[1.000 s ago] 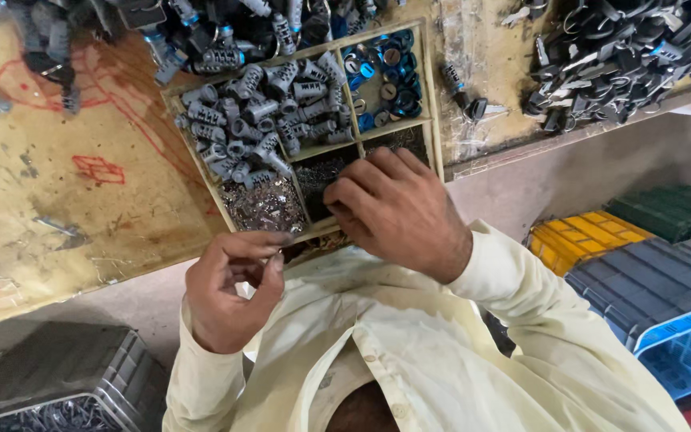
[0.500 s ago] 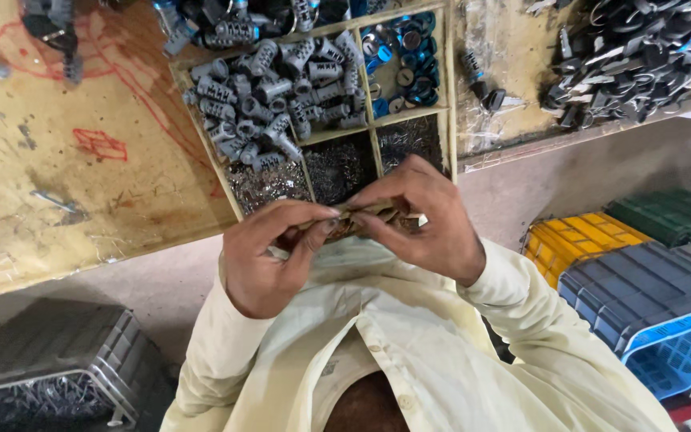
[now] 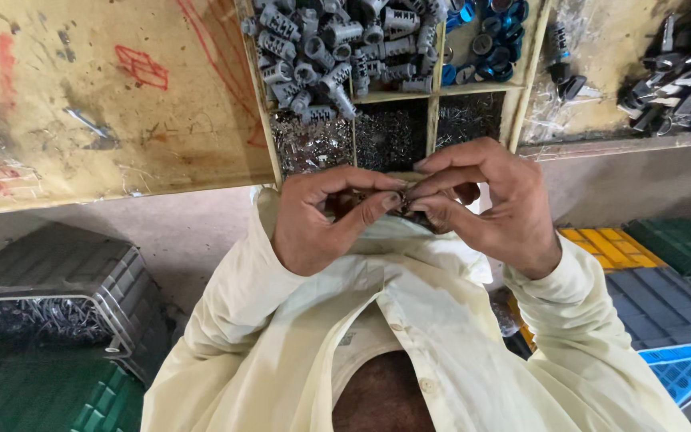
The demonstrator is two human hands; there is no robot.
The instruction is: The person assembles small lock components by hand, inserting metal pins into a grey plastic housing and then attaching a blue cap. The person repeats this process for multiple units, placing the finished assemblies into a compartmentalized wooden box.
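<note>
My left hand (image 3: 321,220) and my right hand (image 3: 481,200) meet close to my chest, just below the edge of a wooden divided tray (image 3: 433,96). Both pinch a small dark metal part (image 3: 397,200) between thumb and fingertips; most of it is hidden by the fingers. The tray's near compartments hold small shiny metal bits (image 3: 313,144). Behind them lie several grey ribbed cylindrical parts (image 3: 329,40) and some blue rings (image 3: 493,40). Cream sleeves cover both my arms.
A worn yellowish workbench (image 3: 81,104) with red marks spreads to the left. Dark metal parts (image 3: 681,72) are heaped at the far right. A grey crate (image 3: 49,296) of metal pieces sits lower left; yellow (image 3: 609,248), green (image 3: 681,240) and blue (image 3: 673,312) bins lower right.
My right hand left the tray compartment and came together with my left hand. Both now work one small part at chest height, and the view has shifted closer to the tray.
</note>
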